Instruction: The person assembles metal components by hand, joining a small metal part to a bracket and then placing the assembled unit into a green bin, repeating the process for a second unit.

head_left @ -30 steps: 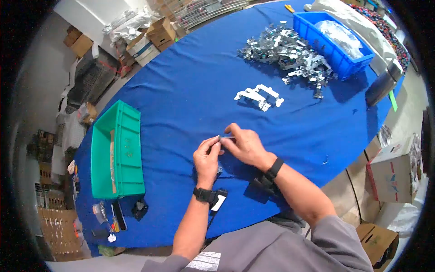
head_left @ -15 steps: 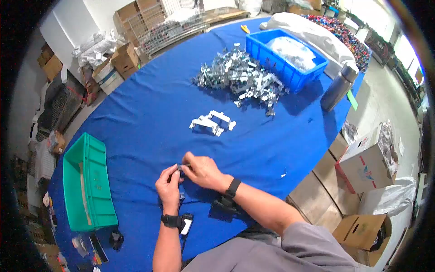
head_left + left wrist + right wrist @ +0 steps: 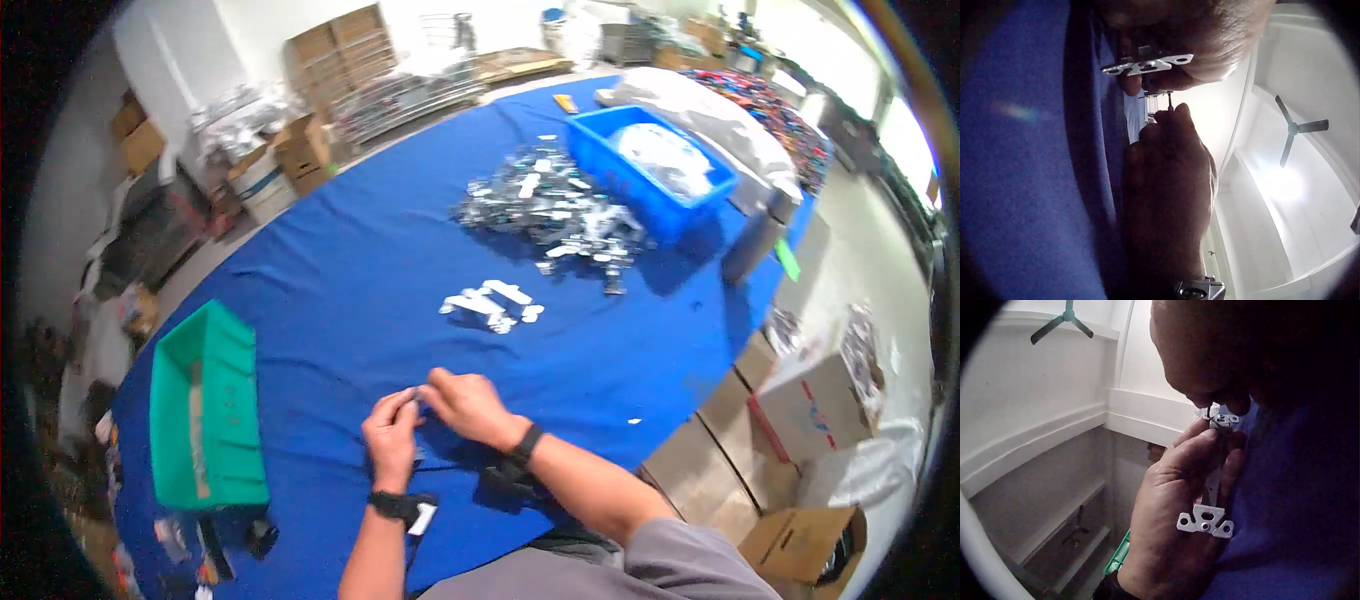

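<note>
My left hand (image 3: pixel 392 432) grips a metal bracket (image 3: pixel 1207 522) along its length. The bracket's lower end is a flat flange with several holes, sticking out below the palm in the right wrist view; the fingers hide much of its middle. At its upper end (image 3: pixel 1222 420) my right hand (image 3: pixel 472 408) works close against the left fingertips. Between the right thumb and fingers is a thin, dark, pin-like piece (image 3: pixel 1170 101), pinched upright in the left wrist view; I cannot tell its kind. Beyond the hands lie several loose brackets (image 3: pixel 490 305) on the blue cloth (image 3: pixel 330 300).
A large heap of metal brackets (image 3: pixel 550 215) lies farther back beside a blue crate (image 3: pixel 640 195) holding clear plastic. A steel bottle (image 3: pixel 757 240) stands at the right edge. A green bin (image 3: pixel 235 410) is on the left, small items near it. Cardboard boxes (image 3: pixel 805 545) stand right of the table.
The head view has swung, so the table first shifted left, then slightly down and right. Both hands stay together at the bracket's upper end.
</note>
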A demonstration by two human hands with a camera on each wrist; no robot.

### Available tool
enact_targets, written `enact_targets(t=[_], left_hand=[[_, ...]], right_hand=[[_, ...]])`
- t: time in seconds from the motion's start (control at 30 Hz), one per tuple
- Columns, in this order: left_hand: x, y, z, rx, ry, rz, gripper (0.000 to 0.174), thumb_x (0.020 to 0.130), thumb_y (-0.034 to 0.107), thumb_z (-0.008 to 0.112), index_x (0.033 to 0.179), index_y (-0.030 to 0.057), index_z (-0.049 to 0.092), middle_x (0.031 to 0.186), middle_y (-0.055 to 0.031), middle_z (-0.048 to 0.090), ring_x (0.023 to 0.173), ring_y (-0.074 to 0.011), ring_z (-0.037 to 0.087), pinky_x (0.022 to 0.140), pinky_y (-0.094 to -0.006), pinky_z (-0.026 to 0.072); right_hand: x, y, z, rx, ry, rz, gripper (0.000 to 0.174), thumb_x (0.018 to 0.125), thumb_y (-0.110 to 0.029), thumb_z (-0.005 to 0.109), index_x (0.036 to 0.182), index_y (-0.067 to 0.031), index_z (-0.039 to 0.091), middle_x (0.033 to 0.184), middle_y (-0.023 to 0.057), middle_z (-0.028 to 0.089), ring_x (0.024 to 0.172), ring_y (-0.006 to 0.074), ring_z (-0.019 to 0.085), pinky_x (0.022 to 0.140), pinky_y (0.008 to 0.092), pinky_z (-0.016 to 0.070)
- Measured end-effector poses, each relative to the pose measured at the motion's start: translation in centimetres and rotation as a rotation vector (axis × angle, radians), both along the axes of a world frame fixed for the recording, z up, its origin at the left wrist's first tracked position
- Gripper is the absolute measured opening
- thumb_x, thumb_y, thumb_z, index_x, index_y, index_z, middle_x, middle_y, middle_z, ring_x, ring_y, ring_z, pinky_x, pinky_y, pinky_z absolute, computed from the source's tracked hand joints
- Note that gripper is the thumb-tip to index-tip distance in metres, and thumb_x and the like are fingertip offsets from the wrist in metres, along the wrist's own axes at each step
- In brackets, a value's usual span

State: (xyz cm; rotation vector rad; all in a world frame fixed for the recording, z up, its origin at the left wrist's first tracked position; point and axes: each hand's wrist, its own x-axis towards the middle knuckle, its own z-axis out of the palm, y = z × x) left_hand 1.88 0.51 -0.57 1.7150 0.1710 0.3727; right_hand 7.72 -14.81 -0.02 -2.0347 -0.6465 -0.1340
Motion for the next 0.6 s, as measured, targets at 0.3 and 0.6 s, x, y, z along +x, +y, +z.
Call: enact_targets(t=[0.3, 0.6], left_hand=[[0.0, -0.1, 0.4, -0.011, 0.025, 0.013, 0.019, 0.091, 0.000, 0.062, 0.108, -0.0031, 0.070, 0.101, -0.0074, 0.068, 0.079, -0.0116, 0.064, 0.068, -0.0259, 0.0571], [0.1, 0.0, -0.1, -0.051, 0.015, 0.003, 0.020, 0.091, 0.000, 0.060, 0.109, -0.0037, 0.069, 0.102, -0.0082, 0.069, 0.082, -0.0119, 0.065, 0.068, -0.0243, 0.0560]], right_hand=[[0.1, 0.0, 0.2, 0.025, 0.007, 0.033, 0.022, 0.093, -0.022, 0.061, 0.094, -0.0010, 0.054, 0.069, 0.0195, 0.064, 0.066, 0.0391, 0.065, 0.057, 0.0470, 0.0481], [0.1, 0.3, 0.0, 0.090, 0.000, -0.018, 0.024, 0.093, -0.028, 0.058, 0.097, -0.0048, 0.054, 0.074, 0.0218, 0.065, 0.071, 0.0436, 0.064, 0.060, 0.0541, 0.0493]])
